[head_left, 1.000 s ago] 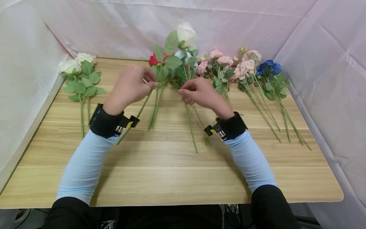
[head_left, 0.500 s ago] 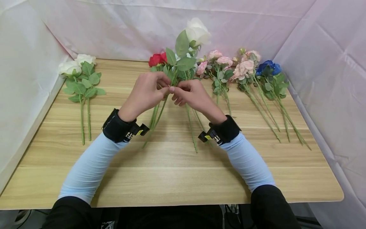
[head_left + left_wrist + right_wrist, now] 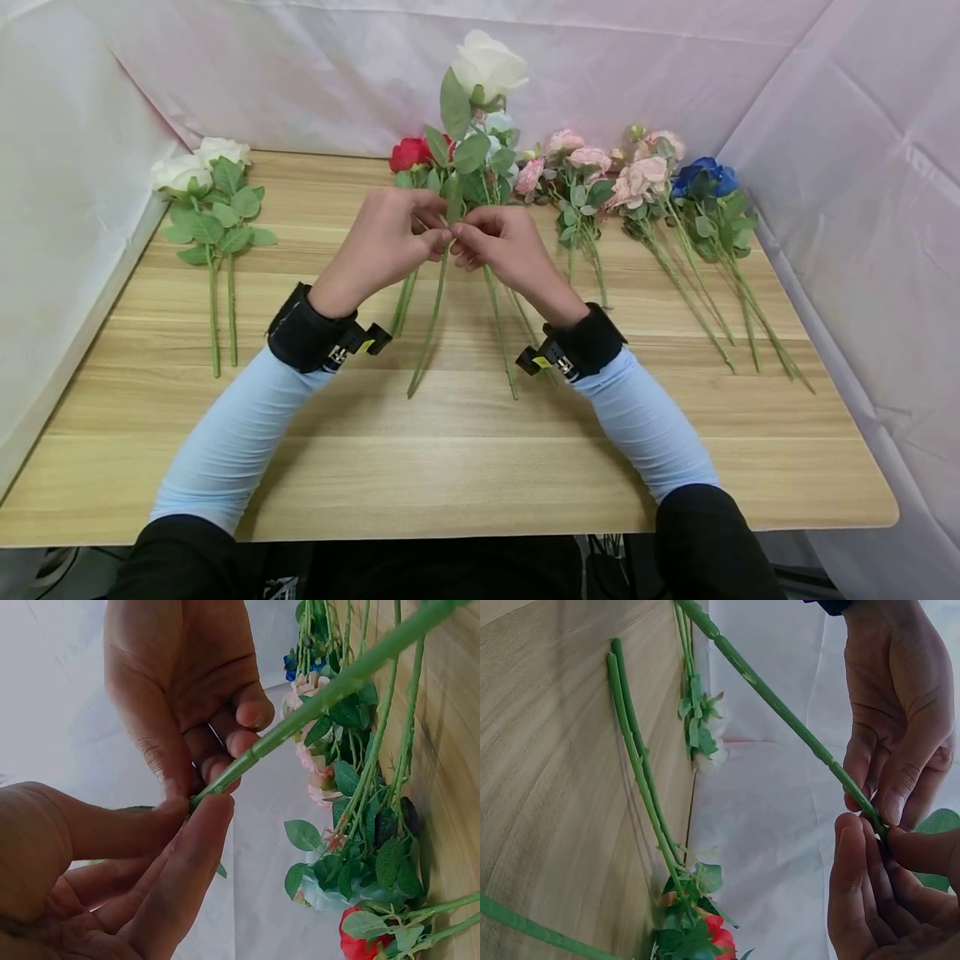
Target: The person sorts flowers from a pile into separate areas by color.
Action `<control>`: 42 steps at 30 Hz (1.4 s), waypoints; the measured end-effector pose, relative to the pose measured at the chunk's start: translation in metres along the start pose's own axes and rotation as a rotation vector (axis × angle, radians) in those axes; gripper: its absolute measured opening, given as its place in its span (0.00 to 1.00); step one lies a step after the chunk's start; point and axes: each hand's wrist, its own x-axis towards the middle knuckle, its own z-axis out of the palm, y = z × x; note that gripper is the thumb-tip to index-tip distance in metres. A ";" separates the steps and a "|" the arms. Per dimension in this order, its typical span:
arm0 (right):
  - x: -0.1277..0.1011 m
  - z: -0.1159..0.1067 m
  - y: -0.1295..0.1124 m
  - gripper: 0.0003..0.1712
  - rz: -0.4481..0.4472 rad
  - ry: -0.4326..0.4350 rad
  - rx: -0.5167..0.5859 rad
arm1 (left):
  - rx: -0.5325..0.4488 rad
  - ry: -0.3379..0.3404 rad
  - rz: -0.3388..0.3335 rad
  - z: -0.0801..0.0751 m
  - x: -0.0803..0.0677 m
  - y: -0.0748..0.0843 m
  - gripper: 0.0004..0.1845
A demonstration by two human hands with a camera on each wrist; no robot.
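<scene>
Both hands, left hand (image 3: 382,242) and right hand (image 3: 498,242), pinch white rose stem (image 3: 431,321) mid-bench. Red rose (image 3: 408,154) and pink sprays (image 3: 585,179) crowd bench's far edge (image 3: 322,158); near edge bare.

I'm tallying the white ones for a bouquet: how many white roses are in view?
3: one white rose held up by the left hand and right hand, and two white roses lying at the table's far left. Others could hide among the leaves.

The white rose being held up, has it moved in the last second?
Yes. The white rose rose higher against the pink backdrop; its stem tip swung right across the table.
</scene>
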 end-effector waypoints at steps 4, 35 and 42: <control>0.000 0.000 0.001 0.10 -0.004 0.021 0.038 | 0.031 -0.012 -0.003 0.001 0.001 0.000 0.08; 0.058 0.018 0.006 0.13 0.166 -0.050 -0.050 | 0.246 0.146 -0.374 -0.087 -0.002 -0.057 0.29; 0.115 0.067 0.005 0.15 0.283 -0.079 0.052 | 0.231 0.163 -0.410 -0.098 -0.004 -0.068 0.28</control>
